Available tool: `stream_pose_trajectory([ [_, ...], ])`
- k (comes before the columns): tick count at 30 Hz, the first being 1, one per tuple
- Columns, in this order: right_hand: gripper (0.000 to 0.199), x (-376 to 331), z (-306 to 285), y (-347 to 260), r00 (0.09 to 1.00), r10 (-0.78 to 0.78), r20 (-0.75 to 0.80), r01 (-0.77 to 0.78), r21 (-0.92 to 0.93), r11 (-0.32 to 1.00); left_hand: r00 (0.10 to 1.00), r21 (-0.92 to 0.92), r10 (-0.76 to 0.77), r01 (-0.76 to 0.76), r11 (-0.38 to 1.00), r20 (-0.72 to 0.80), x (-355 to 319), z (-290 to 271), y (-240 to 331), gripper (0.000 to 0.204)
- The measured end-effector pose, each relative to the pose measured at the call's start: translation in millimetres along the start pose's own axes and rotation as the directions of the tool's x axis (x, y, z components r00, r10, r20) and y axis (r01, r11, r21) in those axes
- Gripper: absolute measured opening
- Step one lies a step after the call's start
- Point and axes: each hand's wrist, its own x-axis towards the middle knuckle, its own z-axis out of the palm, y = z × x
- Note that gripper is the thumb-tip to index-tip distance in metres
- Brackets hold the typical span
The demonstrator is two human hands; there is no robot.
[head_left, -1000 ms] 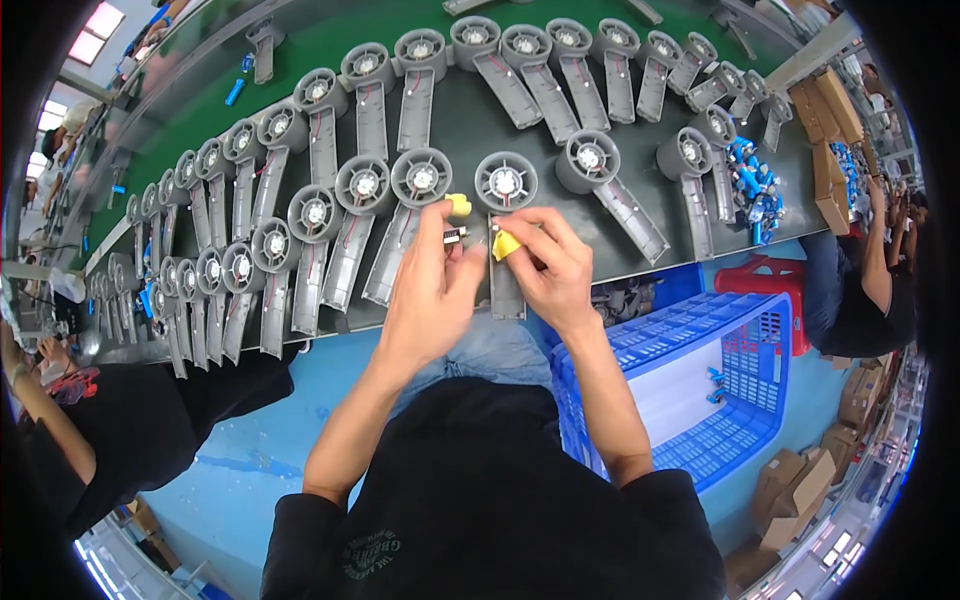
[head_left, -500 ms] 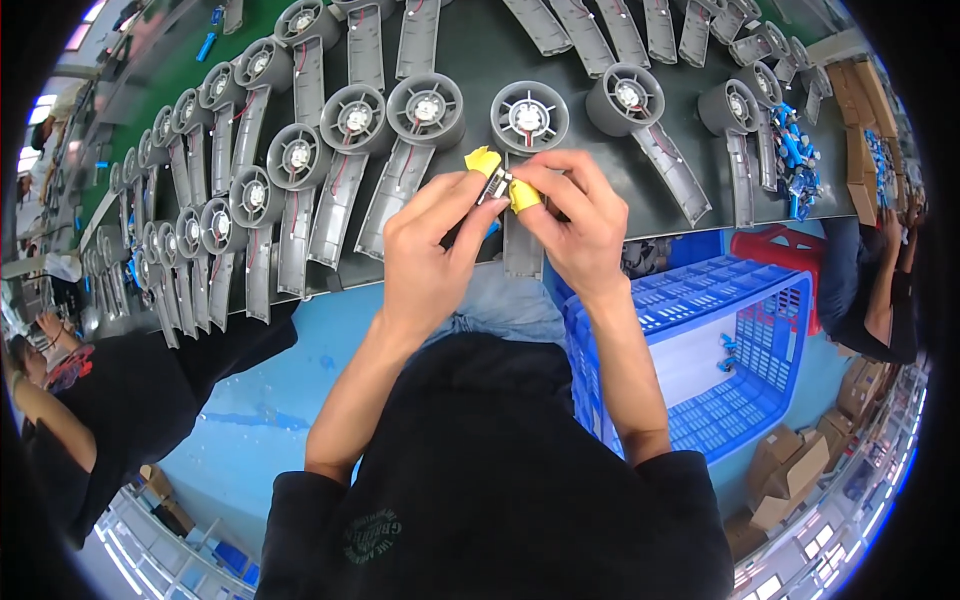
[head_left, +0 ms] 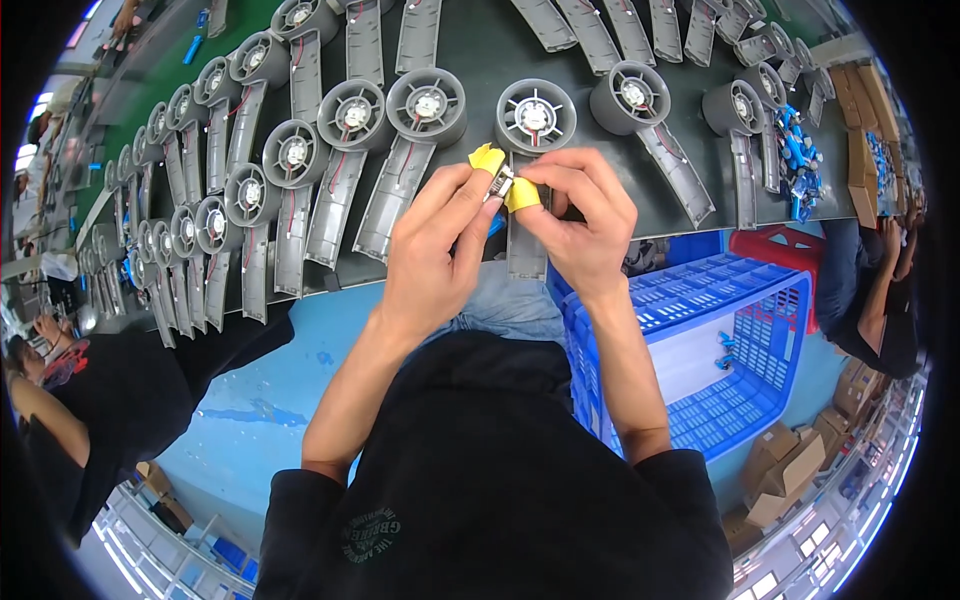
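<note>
Left hand (head_left: 428, 238) clamps its fingers on a small component (head_left: 502, 181); right hand (head_left: 588, 225) adjoins at three o'clock, finger closure indiscernible; grey fan housing (head_left: 536, 116) at one o'clock

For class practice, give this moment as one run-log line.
left hand: holding small part | right hand: at same part | ahead: grey fan housing | right: blue crate

A blue lattice-sided plastic crate (head_left: 700, 285) lies on the light blue floor (head_left: 250, 385), with a red plastic stool (head_left: 770, 245) just behind it. At right sits a co-worker in jeans (head_left: 845, 270); at left, another in a black top (head_left: 120, 400). Open cardboard boxes (head_left: 792, 465) cluster lower right, and a cardboard carton (head_left: 860, 190) adjoins the worktop (head_left: 705, 150).
</note>
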Motion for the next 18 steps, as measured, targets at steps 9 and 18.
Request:
stream_pose_trajectory([
  [9,0.022,2.0,-1.4,4.2,0.999,-0.032,0.031,0.033,-0.027,0.999,1.000,-0.032,0.016,-0.015,0.999,0.011,3.0,-0.6,0.0,0.021],
  [18,0.023,1.2,-1.0,6.5,0.999,-0.042,0.024,0.042,-0.009,0.999,0.997,-0.034,0.040,-0.037,0.999,0.067,5.0,-6.2,-5.5,0.023],
])
